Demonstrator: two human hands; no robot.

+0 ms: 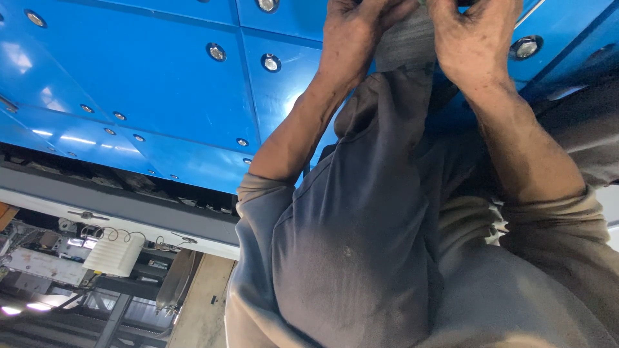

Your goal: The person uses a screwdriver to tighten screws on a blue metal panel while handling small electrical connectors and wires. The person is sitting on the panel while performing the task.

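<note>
While spread overhead, blue panel [161,84] with round bolts [271,62], filling the upper view down to a dark edge and grey beam [116,203] below. Beneath that, open room at lower left around a white ribbed part [115,252]. Grey cloth [403,42] pressed against the panel at the top edge, between both hands. Left hand [354,35] grip clamped on the cloth's left side; right hand [474,38] grip clamped on its right, fingertips partly cut off by the frame.

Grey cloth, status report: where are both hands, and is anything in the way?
Left hand and right hand both gripping grey cloth. Cloth held against blue bolted panel. Nothing between the hands.
</note>
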